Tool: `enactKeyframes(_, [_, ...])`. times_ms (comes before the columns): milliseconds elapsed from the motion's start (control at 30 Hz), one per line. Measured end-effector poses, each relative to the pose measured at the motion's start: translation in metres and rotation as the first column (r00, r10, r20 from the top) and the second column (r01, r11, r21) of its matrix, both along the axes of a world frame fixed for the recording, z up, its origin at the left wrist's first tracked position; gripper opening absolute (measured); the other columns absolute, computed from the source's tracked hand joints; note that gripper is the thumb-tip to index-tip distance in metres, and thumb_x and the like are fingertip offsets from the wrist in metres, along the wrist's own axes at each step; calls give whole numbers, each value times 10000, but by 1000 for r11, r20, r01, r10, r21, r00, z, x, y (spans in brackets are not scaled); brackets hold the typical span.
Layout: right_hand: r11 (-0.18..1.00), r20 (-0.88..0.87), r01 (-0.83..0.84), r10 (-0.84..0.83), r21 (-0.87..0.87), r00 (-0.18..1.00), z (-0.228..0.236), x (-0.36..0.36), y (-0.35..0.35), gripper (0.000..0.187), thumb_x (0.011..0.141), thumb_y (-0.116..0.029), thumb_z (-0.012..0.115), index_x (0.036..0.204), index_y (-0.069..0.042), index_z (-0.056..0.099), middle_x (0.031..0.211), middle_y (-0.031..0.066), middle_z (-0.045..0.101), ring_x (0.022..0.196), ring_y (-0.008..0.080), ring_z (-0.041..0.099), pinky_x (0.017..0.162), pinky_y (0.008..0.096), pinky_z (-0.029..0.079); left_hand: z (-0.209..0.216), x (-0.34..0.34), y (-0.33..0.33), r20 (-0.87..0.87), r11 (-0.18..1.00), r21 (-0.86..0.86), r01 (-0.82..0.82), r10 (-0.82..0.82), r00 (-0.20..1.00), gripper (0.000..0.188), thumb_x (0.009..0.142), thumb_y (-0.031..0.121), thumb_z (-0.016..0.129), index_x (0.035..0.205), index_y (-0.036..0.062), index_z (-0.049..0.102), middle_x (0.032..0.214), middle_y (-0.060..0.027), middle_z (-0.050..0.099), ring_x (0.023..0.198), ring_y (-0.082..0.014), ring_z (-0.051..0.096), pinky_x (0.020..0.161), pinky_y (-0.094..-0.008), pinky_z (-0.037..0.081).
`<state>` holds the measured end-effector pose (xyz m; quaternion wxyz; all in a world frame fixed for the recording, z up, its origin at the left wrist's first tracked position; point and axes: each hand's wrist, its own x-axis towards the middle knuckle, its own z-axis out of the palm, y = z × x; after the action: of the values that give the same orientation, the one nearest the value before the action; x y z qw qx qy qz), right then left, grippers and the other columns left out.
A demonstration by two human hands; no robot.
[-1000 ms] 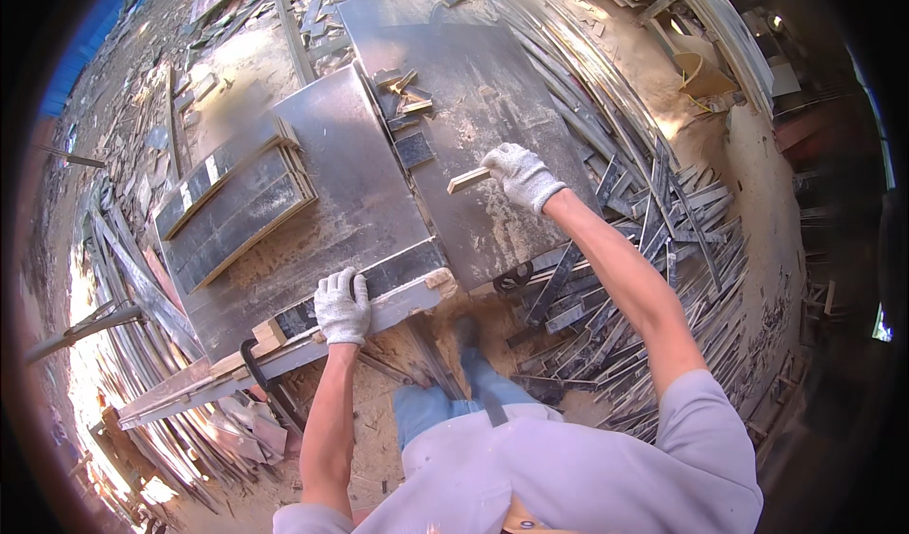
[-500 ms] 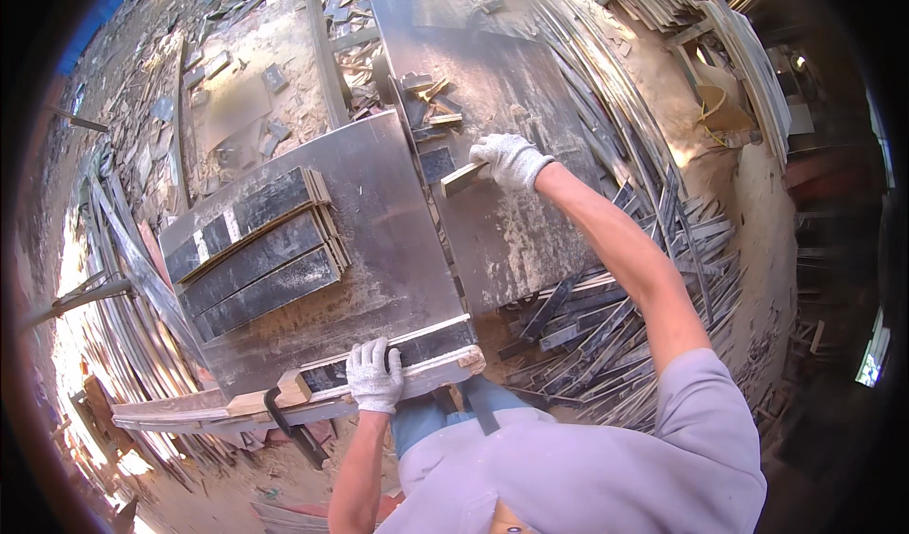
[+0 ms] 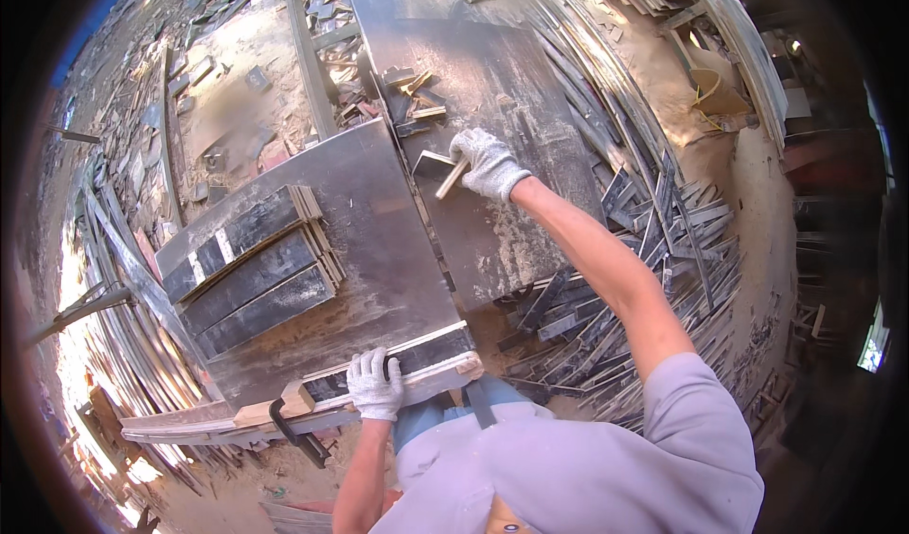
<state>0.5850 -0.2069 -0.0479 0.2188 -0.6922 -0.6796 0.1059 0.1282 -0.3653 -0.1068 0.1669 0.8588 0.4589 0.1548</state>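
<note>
Pivoted wood strip [image 3: 452, 181] above centre, pinched in right hand [image 3: 489, 163], risking slippage against dark block [image 3: 432, 164], with grip of left hand [image 3: 375, 385] unclear.

- I'm in a rough woodworking yard.
- My dusty bench [image 3: 379, 203] carries cut boards [image 3: 256, 280], centre.
- Wood strips [image 3: 696, 250] lie heaped right of centre.
- Offcuts [image 3: 258, 80] litter the ground [image 3: 251, 46] at upper left.
</note>
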Motion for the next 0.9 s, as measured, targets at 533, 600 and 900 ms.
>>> enactKeyframes(533, [989,116,-150,150,-12,982,19,45,-3,276,736,-35,757,987,-120,680,1083,106,701,1097,348,648,951,460,525,8,3,2,-2,1000,10,8,-8,1000,304,930,211,723,1203,96,654,1146,-145,688,1077,-387,627,1019,-524,479])
enactKeyframes(600, [968,126,-199,219,-152,968,25,38,23,351,764,-21,738,1095,-127,684,1189,126,707,1172,365,650,984,459,531,8,1,2,-15,1000,16,7,-7,1000,312,932,221,721,1208,94,649,1147,-144,685,1083,-386,624,1013,-524,479])
enactKeyframes(900, [989,236,-44,77,-144,969,20,22,-13,374,727,-91,818,1071,-118,674,1098,137,617,1090,370,624,932,468,523,3,-3,-2,-15,1000,-15,-4,3,1000,327,931,242,729,1215,101,650,1179,-126,686,1134,-371,629,1079,-536,462])
